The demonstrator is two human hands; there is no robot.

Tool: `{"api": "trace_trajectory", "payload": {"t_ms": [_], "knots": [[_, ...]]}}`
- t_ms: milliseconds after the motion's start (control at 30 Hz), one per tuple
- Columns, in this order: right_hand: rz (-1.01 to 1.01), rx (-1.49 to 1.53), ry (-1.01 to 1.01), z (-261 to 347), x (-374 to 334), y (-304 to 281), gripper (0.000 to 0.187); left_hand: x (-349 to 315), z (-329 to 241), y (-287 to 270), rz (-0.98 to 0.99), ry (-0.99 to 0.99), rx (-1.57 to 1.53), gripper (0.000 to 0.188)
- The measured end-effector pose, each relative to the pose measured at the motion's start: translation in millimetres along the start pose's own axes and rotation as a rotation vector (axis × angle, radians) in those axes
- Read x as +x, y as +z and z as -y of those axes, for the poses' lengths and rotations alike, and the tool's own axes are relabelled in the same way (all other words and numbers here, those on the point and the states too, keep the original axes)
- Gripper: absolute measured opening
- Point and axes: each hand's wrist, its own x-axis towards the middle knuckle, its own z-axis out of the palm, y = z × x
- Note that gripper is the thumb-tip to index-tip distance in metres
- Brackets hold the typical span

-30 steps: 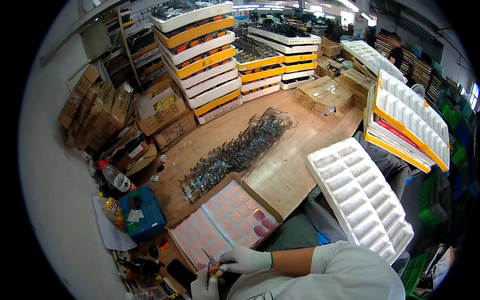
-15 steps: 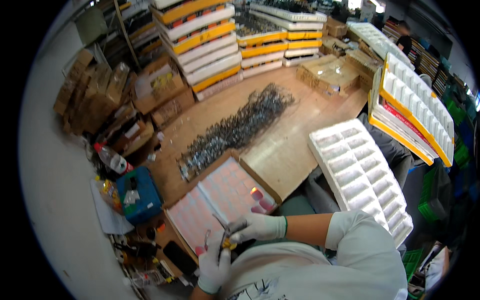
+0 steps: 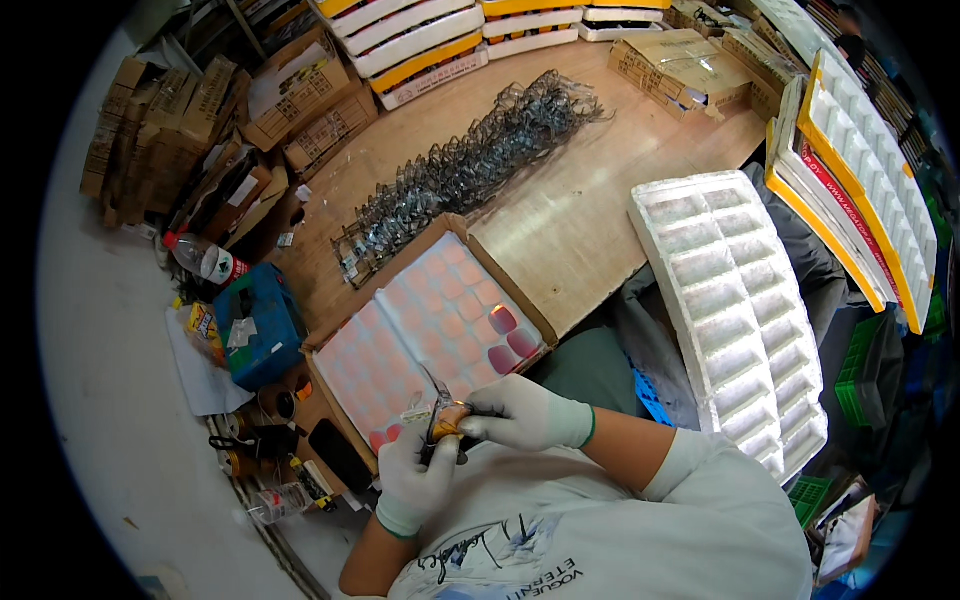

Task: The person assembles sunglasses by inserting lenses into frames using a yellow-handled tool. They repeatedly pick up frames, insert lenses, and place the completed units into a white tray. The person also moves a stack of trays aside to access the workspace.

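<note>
In white gloves, my two hands meet in front of my chest over the near edge of a shallow cardboard box (image 3: 530, 296). My left hand (image 3: 415, 482) pinches an eyeglass frame (image 3: 440, 398) from below, its thin temple pointing up and away. My right hand (image 3: 528, 412) grips the same frame from the right, fingers closed at a shiny amber-orange lens (image 3: 450, 420). Gloves cover much of the frame. Rows of pale pink wrapped lenses (image 3: 425, 300) fill the box. A few bare reddish lenses (image 3: 512, 345) lie at its right side, others beside my left hand.
Beyond the box, a long row of eyeglass frames (image 3: 470, 160) lies on the wooden table (image 3: 560, 250). A white foam tray (image 3: 715, 290) stands on the right. At left are a blue container (image 3: 262, 325), a bottle (image 3: 208, 258), a black phone (image 3: 342, 450) and cardboard boxes (image 3: 300, 90).
The view has tilted down, so the table things sit higher. My hands have drawn closer together on the eyeglass frame, which has turned so its amber lens shows more.
</note>
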Motion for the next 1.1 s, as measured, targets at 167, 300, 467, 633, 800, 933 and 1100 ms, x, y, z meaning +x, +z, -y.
{"api": "trace_trajectory", "payload": {"t_ms": [167, 300, 467, 633, 800, 933, 1100], "knots": [[-0.022, -0.003, 0.016, -2, 2, -18, 0.028, 15, -4, 16, -0.085, 0.104, 0.156, 0.017], [-0.346, -0.106, 0.020, -8, -6, -25, 0.038, 39, -1, 18, 0.028, 0.074, 0.382, 0.022], [0.017, -0.391, -0.104, -3, -35, -73, 0.053, 88, -30, 15, 0.680, 0.134, 0.425, 0.027], [-0.064, -0.100, 0.192, 23, -52, -102, 0.076, 183, 48, 60, 0.050, -0.174, 0.007, 0.035], [-0.172, 0.145, 0.308, 17, -65, -101, 0.097, 187, 118, 121, 0.061, -0.033, 0.831, 0.049], [-0.062, 0.278, 0.213, 14, -55, -83, 0.097, 185, 113, 116, 0.097, -0.006, 0.777, 0.051], [0.012, 0.644, 0.141, 16, -35, -71, 0.085, 189, 93, 121, 0.187, -0.105, 0.840, 0.061]]}}
